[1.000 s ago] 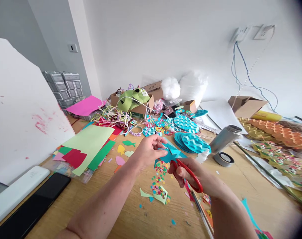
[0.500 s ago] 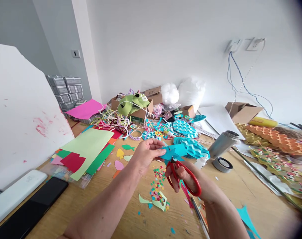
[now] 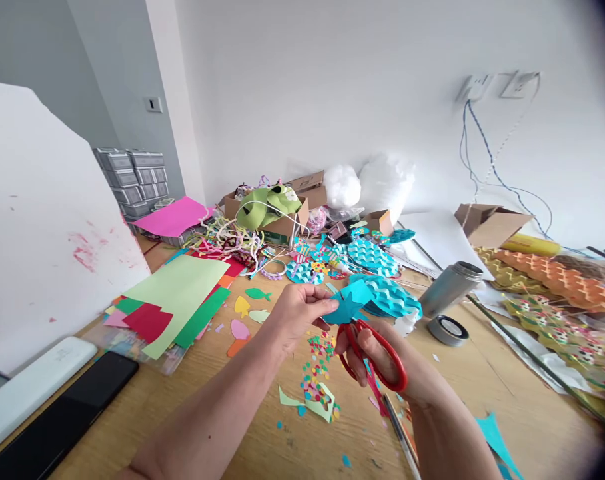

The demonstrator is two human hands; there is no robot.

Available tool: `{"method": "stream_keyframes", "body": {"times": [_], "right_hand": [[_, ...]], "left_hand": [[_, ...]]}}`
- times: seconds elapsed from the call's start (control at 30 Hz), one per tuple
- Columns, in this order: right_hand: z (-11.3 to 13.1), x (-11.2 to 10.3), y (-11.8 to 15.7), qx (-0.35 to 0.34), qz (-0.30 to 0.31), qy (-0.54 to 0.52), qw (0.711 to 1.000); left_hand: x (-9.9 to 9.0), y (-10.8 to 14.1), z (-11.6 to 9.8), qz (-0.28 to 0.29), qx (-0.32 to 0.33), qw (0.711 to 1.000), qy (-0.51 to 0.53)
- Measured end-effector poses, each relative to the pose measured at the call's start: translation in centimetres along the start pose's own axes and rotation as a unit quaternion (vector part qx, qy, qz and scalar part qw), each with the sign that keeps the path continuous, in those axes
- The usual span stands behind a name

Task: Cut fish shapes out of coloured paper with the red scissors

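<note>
My left hand [image 3: 301,313] pinches the left edge of a blue paper piece [image 3: 350,304] with a jagged outline, held above the table. Red-handled scissors [image 3: 395,360] are in my right hand [image 3: 372,350], fingers through the loops, with the blades at the paper's lower edge and mostly hidden. Beneath the hands lie small coloured paper dots [image 3: 320,373] and a pale green scrap [image 3: 320,405]. To the left of my left hand rest cut paper shapes, among them a green fish [image 3: 257,294] and a pink oval [image 3: 240,330].
Coloured sheets [image 3: 182,287] lie at the left, near a black phone [image 3: 67,420] and a white case [image 3: 32,390]. Right of the hands stand a metal bottle [image 3: 451,290] and a tape roll [image 3: 447,330]. Behind are blue wavy pieces [image 3: 390,297] and a craft-filled box [image 3: 282,227].
The blue paper has tilted and shifted slightly right with my left hand. The scissors and my right hand have moved a little right, and the view has shifted slightly.
</note>
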State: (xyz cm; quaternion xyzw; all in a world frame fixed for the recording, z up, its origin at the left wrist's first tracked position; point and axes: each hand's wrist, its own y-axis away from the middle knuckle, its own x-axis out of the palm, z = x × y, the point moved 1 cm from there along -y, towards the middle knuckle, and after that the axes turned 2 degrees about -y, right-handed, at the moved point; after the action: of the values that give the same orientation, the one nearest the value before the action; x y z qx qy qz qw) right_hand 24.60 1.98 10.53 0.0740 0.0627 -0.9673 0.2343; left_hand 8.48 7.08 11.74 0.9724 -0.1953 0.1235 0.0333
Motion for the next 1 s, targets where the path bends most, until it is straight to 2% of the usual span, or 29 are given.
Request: {"method": "stream_keyframes", "body": {"times": [0.3,0.47,0.77,1.0], "right_hand": [[-0.2,-0.13,0.18,0.005,0.002,0.006,1.0],[-0.18,-0.16,0.18,0.009,-0.001,0.005,1.0],[-0.24,-0.27,0.18,0.006,0.006,0.005,1.0],[-0.22,-0.3,0.28,0.018,0.0,0.004,1.0]], "left_hand": [[-0.09,0.13,-0.03,0.002,0.039,0.996,-0.084],[-0.46,-0.02,0.0,-0.004,0.049,0.994,-0.093],[-0.19,0.51,-0.36,0.012,0.0,0.994,-0.107],[-0.41,0.36,-0.39,-0.001,0.058,0.987,-0.148]]}}
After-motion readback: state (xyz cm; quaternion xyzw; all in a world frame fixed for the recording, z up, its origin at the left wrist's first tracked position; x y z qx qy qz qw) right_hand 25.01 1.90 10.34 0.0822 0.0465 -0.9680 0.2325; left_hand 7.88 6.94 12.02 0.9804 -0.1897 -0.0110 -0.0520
